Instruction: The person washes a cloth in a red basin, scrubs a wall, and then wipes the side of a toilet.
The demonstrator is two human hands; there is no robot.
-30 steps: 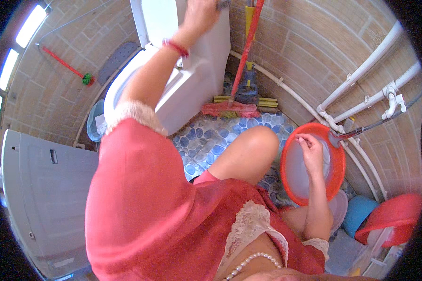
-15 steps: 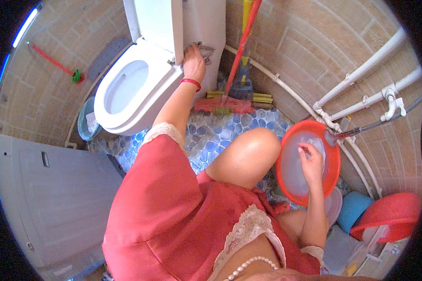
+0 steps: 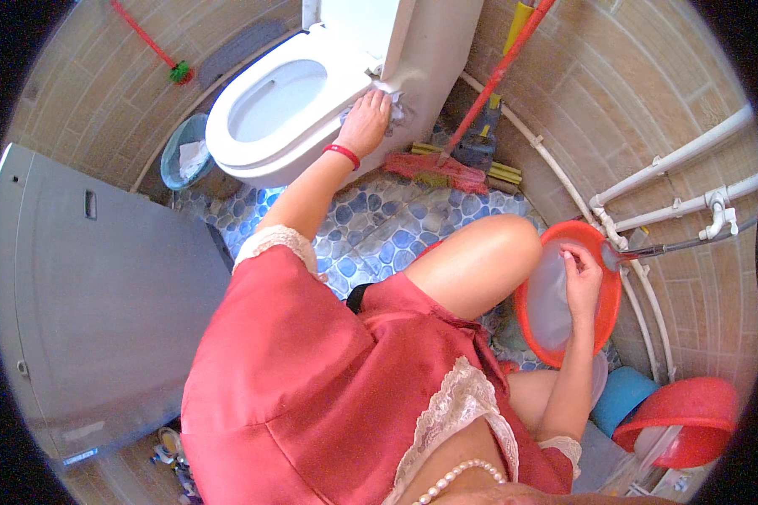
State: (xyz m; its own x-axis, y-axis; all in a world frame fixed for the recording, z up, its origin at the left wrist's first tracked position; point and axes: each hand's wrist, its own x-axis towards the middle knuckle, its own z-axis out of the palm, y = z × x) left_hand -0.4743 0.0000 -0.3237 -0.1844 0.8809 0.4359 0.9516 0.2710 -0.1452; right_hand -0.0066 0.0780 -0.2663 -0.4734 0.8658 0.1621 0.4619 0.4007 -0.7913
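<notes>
My left hand [image 3: 367,123], a red bracelet on its wrist, presses a crumpled grey-white cloth [image 3: 397,109] against the side of the white toilet [image 3: 269,160], just below the seat hinge. Its fingers lie over the cloth and hide part of it. The toilet's lid [image 3: 362,29] is raised and the seat is down. My right hand [image 3: 583,284] hovers above an orange-red basin [image 3: 612,324] of cloudy water. Its fingers are curled in to the thumb, and nothing shows between them. A shower head [image 3: 612,254] on a hose rests at the basin's right rim.
A red-handled broom [image 3: 488,97] leans beyond the toilet, beside a mop [image 3: 480,143]. A small blue bin [image 3: 173,160] stands left of the toilet. White pipes [image 3: 691,151] and a tap [image 3: 717,215] line the right wall. A grey appliance [image 3: 118,295] fills the left; more basins [image 3: 691,421] lie lower right.
The view has shifted, so the toilet sits higher and farther right. My left hand has moved down the toilet's side with the cloth. My right hand stays over the basin.
</notes>
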